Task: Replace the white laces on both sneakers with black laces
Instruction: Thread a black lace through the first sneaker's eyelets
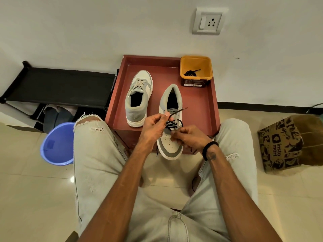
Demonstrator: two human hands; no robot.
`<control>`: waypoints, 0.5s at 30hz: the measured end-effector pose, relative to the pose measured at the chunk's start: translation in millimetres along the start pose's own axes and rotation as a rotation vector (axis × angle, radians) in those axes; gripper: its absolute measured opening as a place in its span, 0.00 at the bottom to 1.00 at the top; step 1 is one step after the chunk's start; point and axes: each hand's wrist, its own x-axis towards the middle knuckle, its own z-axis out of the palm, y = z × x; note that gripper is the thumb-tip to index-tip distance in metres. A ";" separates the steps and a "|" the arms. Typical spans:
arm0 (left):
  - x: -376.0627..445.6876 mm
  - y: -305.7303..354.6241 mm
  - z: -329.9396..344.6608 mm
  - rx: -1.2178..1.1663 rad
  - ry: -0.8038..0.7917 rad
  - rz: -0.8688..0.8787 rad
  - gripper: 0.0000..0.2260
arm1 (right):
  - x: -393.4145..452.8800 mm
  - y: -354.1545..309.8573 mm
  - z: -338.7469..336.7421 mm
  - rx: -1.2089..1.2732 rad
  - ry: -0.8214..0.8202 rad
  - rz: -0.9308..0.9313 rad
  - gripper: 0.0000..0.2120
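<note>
**Room on the red worktop**

Bare maroon raised-rim worktop (197, 105) lies open right of the near grey-and-white sneaker (170, 137); the orange square plastic tub (196, 70) blocks the far right corner, and the white-laced grey sneaker (139, 98) fills the left side

A red tray-topped stand (201, 105) carries two sneakers (139, 98) (170, 123) and a yellow tub (196, 71)

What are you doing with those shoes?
A person is threading a black lace into the nearer sneaker on a red table. The left hand pinches one lace end and the right hand holds the other. The other sneaker still has white laces. Another black lace waits in the yellow tub.
</note>
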 end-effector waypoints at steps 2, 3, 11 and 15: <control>0.6 -3.4 1.8 0.049 -0.016 0.021 0.17 | 4.6 4.5 -5.6 -0.045 0.198 -0.134 0.11; 0.2 -4.9 3.5 0.059 -0.029 0.027 0.17 | 7.0 6.5 -8.7 -0.074 0.305 -0.212 0.08; -5.4 -14.3 26.5 0.038 -0.047 -0.060 0.16 | 10.7 0.0 -1.9 0.294 0.429 -0.542 0.10; -7.3 -15.0 29.4 0.113 -0.048 -0.029 0.18 | 14.5 2.5 0.3 0.280 0.473 -0.558 0.10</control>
